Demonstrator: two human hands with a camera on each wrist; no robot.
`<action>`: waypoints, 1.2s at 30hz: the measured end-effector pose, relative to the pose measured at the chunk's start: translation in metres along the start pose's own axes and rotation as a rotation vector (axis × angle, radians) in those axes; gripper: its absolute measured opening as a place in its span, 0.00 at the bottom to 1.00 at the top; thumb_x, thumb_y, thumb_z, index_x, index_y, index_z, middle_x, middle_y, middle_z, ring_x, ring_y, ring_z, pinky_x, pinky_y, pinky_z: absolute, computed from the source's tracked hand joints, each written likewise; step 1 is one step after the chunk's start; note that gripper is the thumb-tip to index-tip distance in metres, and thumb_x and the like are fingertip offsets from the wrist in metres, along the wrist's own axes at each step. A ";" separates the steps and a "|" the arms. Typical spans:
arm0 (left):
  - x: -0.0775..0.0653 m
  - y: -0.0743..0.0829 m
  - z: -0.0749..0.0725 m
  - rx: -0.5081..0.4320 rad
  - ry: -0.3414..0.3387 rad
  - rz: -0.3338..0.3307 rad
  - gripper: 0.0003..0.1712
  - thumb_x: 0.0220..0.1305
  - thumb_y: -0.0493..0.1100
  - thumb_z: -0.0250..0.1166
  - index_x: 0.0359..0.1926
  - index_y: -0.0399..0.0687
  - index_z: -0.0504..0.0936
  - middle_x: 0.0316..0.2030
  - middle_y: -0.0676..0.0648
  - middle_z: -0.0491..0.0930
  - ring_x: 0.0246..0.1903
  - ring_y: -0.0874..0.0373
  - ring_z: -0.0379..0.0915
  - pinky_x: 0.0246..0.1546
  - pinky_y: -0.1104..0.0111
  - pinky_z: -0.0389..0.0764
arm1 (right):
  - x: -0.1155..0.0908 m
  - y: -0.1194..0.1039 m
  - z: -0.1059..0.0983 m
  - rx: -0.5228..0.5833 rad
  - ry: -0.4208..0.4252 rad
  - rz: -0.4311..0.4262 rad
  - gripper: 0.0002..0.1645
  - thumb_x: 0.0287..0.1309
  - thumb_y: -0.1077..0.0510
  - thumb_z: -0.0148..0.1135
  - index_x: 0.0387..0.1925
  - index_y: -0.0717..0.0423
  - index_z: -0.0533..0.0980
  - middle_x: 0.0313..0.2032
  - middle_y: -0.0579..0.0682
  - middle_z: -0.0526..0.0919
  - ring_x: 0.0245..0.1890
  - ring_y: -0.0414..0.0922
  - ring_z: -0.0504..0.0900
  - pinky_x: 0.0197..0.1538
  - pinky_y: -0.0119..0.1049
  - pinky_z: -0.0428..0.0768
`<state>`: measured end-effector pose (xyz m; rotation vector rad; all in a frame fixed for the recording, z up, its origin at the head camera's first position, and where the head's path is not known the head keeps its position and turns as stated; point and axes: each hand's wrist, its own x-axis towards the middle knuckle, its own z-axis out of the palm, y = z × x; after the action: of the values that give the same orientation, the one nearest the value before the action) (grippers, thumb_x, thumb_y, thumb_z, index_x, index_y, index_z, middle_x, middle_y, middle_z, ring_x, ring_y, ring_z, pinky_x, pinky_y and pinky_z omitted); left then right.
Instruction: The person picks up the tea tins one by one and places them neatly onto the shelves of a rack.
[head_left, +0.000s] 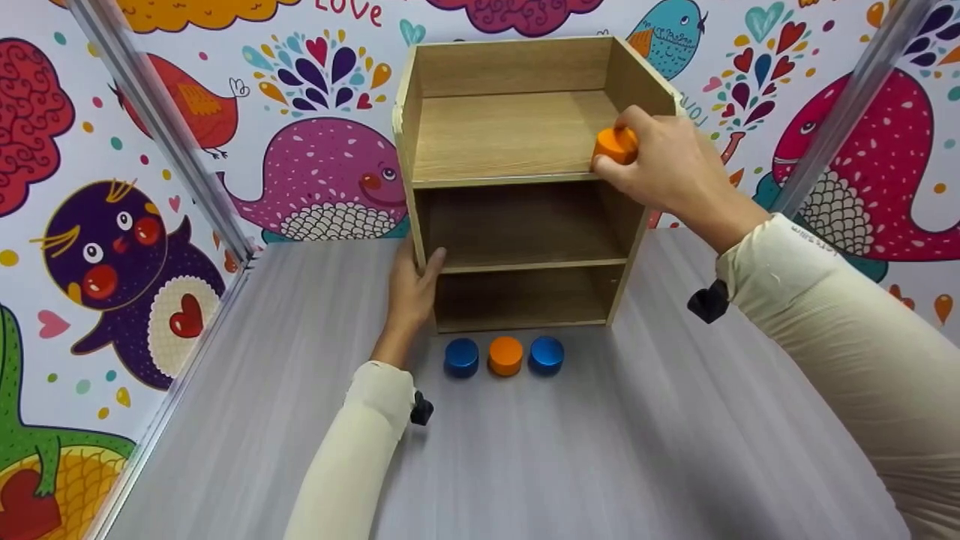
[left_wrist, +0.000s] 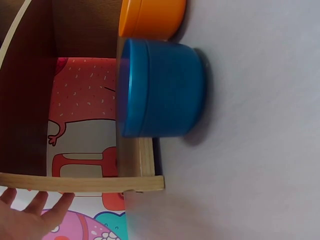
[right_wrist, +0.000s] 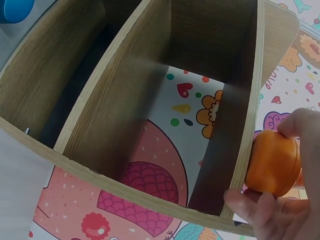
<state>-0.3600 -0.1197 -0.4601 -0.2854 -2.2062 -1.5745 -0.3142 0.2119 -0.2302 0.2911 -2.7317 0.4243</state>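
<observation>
A small orange round tin [head_left: 615, 145] sits at the front right of the top board of the wooden shelf [head_left: 517, 180], pinched by my right hand [head_left: 667, 161]. Its lower edge is right at that board in the right wrist view, with the fingers [right_wrist: 265, 212] beside the board's edge. My left hand [head_left: 411, 289] holds the shelf's left side panel, thumb at the front and fingers along the outside. Those fingertips [left_wrist: 60, 205] touch the panel in the left wrist view. In front of the shelf stand a blue tin [head_left: 461, 358], another orange tin [head_left: 505, 356] and a second blue tin [head_left: 546, 355] in a row.
The shelf has three levels and stands on a grey table [head_left: 315, 420], close to the patterned wall [head_left: 322, 172]. Its two lower levels [head_left: 525, 225] show bare boards, and wall pattern appears through the back. Metal posts [head_left: 172, 127] frame the walls on both sides.
</observation>
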 end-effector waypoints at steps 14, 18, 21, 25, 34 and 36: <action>-0.001 0.000 0.000 0.019 0.002 0.008 0.40 0.75 0.54 0.60 0.78 0.43 0.57 0.71 0.40 0.68 0.72 0.48 0.63 0.74 0.51 0.62 | 0.004 -0.004 0.004 -0.021 0.024 0.027 0.33 0.65 0.38 0.54 0.62 0.56 0.72 0.46 0.62 0.80 0.40 0.58 0.78 0.43 0.51 0.81; -0.001 0.000 0.001 0.020 0.002 0.010 0.40 0.75 0.54 0.60 0.79 0.43 0.57 0.71 0.39 0.68 0.72 0.48 0.63 0.74 0.51 0.62 | 0.005 -0.005 0.006 -0.028 0.030 0.036 0.34 0.66 0.37 0.53 0.62 0.56 0.72 0.45 0.62 0.81 0.39 0.58 0.78 0.42 0.50 0.80; 0.000 0.000 0.001 0.021 -0.003 0.003 0.41 0.75 0.55 0.59 0.79 0.45 0.56 0.72 0.41 0.68 0.73 0.50 0.63 0.75 0.52 0.61 | 0.007 -0.005 0.006 -0.035 0.023 0.048 0.34 0.66 0.37 0.53 0.62 0.56 0.72 0.47 0.62 0.80 0.41 0.59 0.77 0.43 0.50 0.80; -0.001 0.001 0.001 0.016 -0.007 -0.010 0.41 0.75 0.56 0.59 0.79 0.46 0.56 0.72 0.43 0.67 0.73 0.51 0.62 0.75 0.52 0.61 | 0.008 -0.006 0.007 -0.039 0.024 0.054 0.35 0.66 0.37 0.52 0.63 0.56 0.71 0.48 0.62 0.80 0.42 0.59 0.77 0.44 0.51 0.79; -0.002 0.002 0.000 0.019 -0.011 -0.028 0.42 0.75 0.57 0.58 0.79 0.44 0.55 0.73 0.41 0.66 0.74 0.48 0.62 0.75 0.50 0.61 | 0.003 -0.001 0.005 -0.006 0.054 0.040 0.37 0.66 0.35 0.53 0.64 0.57 0.70 0.45 0.62 0.77 0.40 0.57 0.75 0.40 0.47 0.79; -0.002 0.002 -0.001 0.018 -0.011 -0.026 0.42 0.75 0.57 0.58 0.80 0.44 0.54 0.74 0.41 0.66 0.74 0.48 0.61 0.75 0.50 0.61 | 0.001 0.001 0.002 0.004 0.064 0.024 0.37 0.66 0.35 0.53 0.63 0.57 0.70 0.44 0.61 0.78 0.39 0.56 0.74 0.38 0.46 0.77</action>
<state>-0.3570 -0.1195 -0.4594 -0.2619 -2.2394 -1.5692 -0.3160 0.2115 -0.2320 0.2416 -2.6750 0.4380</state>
